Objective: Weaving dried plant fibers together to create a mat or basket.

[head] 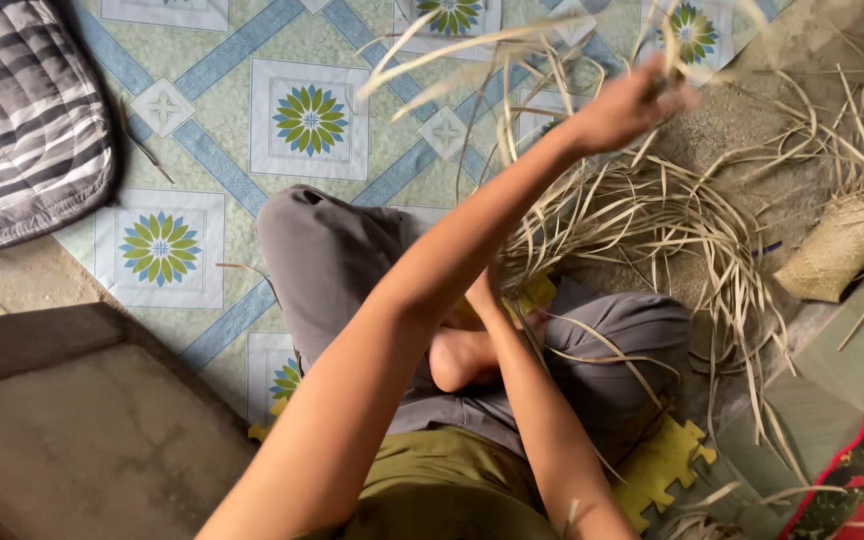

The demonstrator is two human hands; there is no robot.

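left arm outstretched, grip (642,100) closed

The floor (42,275) carries a flower-patterned mat (242,100), a striped cushion (22,110), loose pale straw strips (652,215), a small woven pouch (837,245) and yellow foam tiles (662,465).

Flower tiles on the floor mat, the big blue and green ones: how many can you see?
5: one above the knee, one at left, one half hidden by the leg, two cut off at the top edge. The person may hide more.

Home floor — patterned mat (252,90), striped cushion (22,110).
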